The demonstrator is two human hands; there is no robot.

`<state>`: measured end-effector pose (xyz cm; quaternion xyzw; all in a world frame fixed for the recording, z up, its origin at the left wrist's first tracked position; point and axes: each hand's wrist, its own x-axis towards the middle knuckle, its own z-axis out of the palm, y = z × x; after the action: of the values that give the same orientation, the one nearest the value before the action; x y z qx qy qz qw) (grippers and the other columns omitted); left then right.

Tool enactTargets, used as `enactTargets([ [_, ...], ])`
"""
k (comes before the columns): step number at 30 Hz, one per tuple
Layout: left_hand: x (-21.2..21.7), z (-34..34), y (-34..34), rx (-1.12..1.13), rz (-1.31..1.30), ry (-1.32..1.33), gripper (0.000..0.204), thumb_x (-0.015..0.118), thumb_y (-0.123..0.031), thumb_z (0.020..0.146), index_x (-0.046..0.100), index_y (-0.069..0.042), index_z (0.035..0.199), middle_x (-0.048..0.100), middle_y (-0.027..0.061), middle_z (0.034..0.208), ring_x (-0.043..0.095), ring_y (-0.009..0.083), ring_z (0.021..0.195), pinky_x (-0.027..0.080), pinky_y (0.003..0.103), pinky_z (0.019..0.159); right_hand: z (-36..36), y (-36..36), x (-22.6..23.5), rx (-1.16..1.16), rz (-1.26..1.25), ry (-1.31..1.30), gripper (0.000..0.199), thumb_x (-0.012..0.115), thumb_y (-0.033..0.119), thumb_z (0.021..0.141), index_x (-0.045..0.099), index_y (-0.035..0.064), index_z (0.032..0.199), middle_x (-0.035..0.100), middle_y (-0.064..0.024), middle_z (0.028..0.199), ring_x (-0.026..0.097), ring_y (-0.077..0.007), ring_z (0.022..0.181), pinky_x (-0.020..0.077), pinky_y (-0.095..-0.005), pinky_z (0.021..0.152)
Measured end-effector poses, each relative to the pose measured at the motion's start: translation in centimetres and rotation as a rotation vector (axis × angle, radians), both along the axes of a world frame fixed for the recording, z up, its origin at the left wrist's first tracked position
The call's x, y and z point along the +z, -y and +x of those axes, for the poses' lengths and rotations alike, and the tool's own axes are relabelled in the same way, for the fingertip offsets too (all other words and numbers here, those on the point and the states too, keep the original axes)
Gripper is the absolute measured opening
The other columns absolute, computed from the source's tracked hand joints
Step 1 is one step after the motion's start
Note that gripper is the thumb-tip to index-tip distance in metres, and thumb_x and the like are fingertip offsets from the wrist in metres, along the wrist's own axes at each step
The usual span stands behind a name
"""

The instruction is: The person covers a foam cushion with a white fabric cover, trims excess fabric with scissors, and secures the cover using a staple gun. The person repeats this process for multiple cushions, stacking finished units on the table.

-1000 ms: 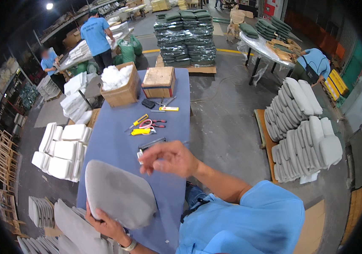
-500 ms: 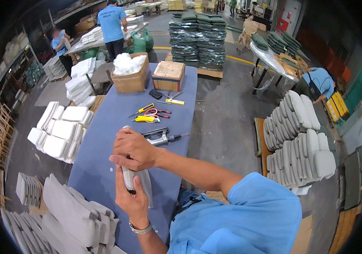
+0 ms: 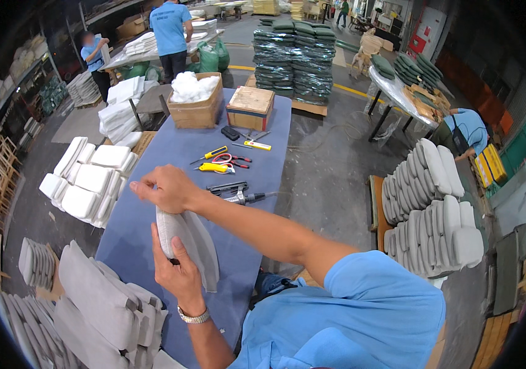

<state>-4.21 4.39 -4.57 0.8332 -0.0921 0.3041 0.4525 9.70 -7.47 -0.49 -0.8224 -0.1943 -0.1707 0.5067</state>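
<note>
Workshop, blue table (image 3: pixel 170 154). Grey pad (image 3: pixel 190 243) on edge, long axis 11-to-5; left hand (image 3: pixel 180 270) gripping lower end, right hand (image 3: pixel 167 187) pinching top at 12.

On the worktop (image 3: pixel 170 154), the cushion (image 3: pixel 189 243) stands on edge at the near end, the left hand (image 3: pixel 180 273) below it and the right hand (image 3: pixel 167 190) on its top. Beyond it lie the stapler (image 3: pixel 235 192), then the screwdrivers (image 3: pixel 216 160). At the far end the open box (image 3: pixel 195 101) sits left of the closed box (image 3: pixel 250 107). Stacked cushions (image 3: pixel 87 178) lie left of the worktop.
</note>
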Motion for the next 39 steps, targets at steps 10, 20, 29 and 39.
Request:
enactTargets([
  [10,-0.9,-3.4,1.9,-0.183,0.06,0.054,0.058,0.06,-0.022,0.104,0.043,0.004,0.153,0.05,0.0274,0.152,0.055,0.0425,0.135,0.047,0.046,0.108,1.3,3.5,-3.4,0.2,0.384,-0.245,0.039,0.059,0.033,0.094,0.075,0.0034,0.074,0.072,-0.0094,0.072,0.066,-0.0172,0.069,0.0493,-0.0329,0.068],
  [20,-1.8,-3.2,1.7,-0.117,0.109,0.12,0.057,0.06,-0.013,0.103,0.041,0.003,0.154,0.052,0.0263,0.15,0.057,0.0402,0.132,0.047,0.045,0.107,7.6,-5.7,6.3,0.417,-0.89,0.373,0.046,0.062,0.05,0.089,0.08,0.0089,0.1,0.076,-0.0188,0.1,0.071,-0.0365,0.094,0.056,-0.0483,0.082],
  [29,-2.7,-2.8,1.5,-0.097,0.153,0.098,0.055,0.06,-0.015,0.103,0.044,0.001,0.152,0.06,0.0256,0.139,0.064,0.036,0.118,0.051,0.043,0.098,10.7,-29.8,15.3,0.823,-1.103,0.703,0.048,0.063,0.05,0.092,0.076,0.0063,0.109,0.073,-0.0202,0.108,0.07,-0.036,0.101,0.0548,-0.0476,0.09],
  [39,-2.8,-5.1,-2.1,0.063,0.12,0.07,0.058,0.067,-0.018,0.099,0.047,0.001,0.15,0.067,0.0249,0.127,0.069,0.0345,0.102,0.055,0.041,0.087,-3.7,-38.2,16.4,0.961,-1.044,0.894,0.042,0.067,0.046,0.091,0.074,0.0091,0.109,0.075,-0.0148,0.1,0.072,-0.0319,0.095,0.0559,-0.0471,0.085],
])
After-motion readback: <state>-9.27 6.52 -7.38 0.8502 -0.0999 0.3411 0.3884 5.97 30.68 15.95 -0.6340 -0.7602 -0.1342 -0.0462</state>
